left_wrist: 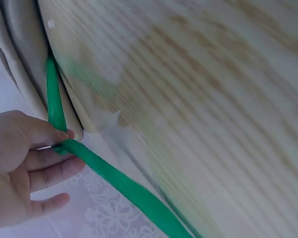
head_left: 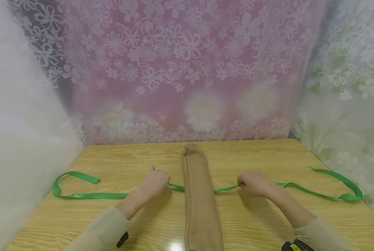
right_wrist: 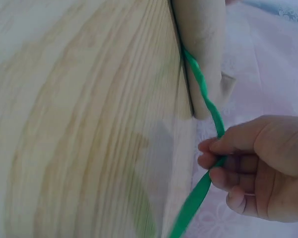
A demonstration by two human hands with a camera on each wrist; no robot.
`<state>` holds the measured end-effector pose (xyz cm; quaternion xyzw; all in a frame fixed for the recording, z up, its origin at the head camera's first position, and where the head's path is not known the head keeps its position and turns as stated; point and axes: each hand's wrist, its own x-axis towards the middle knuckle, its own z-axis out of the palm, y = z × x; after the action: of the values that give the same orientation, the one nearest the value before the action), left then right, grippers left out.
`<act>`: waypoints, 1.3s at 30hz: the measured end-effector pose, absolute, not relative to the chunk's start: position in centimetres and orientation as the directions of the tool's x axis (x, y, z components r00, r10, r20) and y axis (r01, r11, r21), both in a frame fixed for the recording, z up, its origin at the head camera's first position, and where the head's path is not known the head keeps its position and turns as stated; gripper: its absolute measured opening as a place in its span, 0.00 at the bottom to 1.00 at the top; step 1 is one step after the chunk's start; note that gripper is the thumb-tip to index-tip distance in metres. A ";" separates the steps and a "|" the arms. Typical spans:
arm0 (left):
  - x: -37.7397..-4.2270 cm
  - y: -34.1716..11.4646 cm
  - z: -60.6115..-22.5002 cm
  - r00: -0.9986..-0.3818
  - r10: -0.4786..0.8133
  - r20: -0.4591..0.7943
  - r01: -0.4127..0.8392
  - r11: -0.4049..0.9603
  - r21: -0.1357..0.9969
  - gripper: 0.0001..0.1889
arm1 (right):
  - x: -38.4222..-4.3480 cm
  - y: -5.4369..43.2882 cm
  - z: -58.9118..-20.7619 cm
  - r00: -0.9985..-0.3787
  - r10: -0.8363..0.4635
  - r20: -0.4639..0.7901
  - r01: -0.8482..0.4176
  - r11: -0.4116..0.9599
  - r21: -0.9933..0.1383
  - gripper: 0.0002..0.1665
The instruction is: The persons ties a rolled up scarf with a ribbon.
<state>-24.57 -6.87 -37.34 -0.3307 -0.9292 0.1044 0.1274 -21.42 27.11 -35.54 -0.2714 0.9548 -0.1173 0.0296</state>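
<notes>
A long brown folded cloth bundle (head_left: 201, 202) lies lengthwise down the middle of the wooden table. Beneath it runs a green ribbon (head_left: 226, 189), coming out on both sides. On the left, my left hand (head_left: 155, 183) pinches the ribbon between thumb and fingers, a short way from the cloth. My right hand (head_left: 254, 183) pinches it on the opposite side in the same manner. In the right wrist view the ribbon (right_wrist: 203, 89) looks slightly twisted between the cloth (right_wrist: 201, 34) and the fingertips. The stretch under the bundle is hidden.
Both loose ribbon ends curl on the wooden table (head_left: 137, 153), one far left and one far right. A pink flowered curtain (head_left: 187, 69) hangs behind the table, with pale sheets (head_left: 21, 122) at the sides.
</notes>
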 end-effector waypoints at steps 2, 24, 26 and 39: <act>-24.6 -7.1 -37.1 -0.759 0.627 0.173 0.563 0.767 -0.309 0.14 | -21.3 27.6 -35.5 -0.861 -0.509 0.010 -0.498 0.837 -0.227 0.08; -25.5 -10.3 -37.0 -0.803 0.528 0.277 0.484 0.848 -0.216 0.08 | -20.9 32.5 -35.2 -0.931 -0.364 0.026 -0.359 0.898 -0.254 0.01; -25.5 -10.6 -36.9 -0.809 0.521 0.271 0.483 0.853 -0.199 0.10 | -20.8 32.7 -35.2 -0.932 -0.362 0.021 -0.356 0.902 -0.247 0.01; -25.4 -12.4 -36.5 -0.825 0.493 0.276 0.459 0.870 -0.181 0.14 | -20.3 34.8 -35.3 -0.953 -0.296 0.067 -0.303 0.942 -0.142 0.04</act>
<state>-25.40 -12.39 -36.46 -0.2494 -0.9538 0.0536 0.1587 -20.30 34.81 -35.34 -0.1521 0.9852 -0.0753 -0.0223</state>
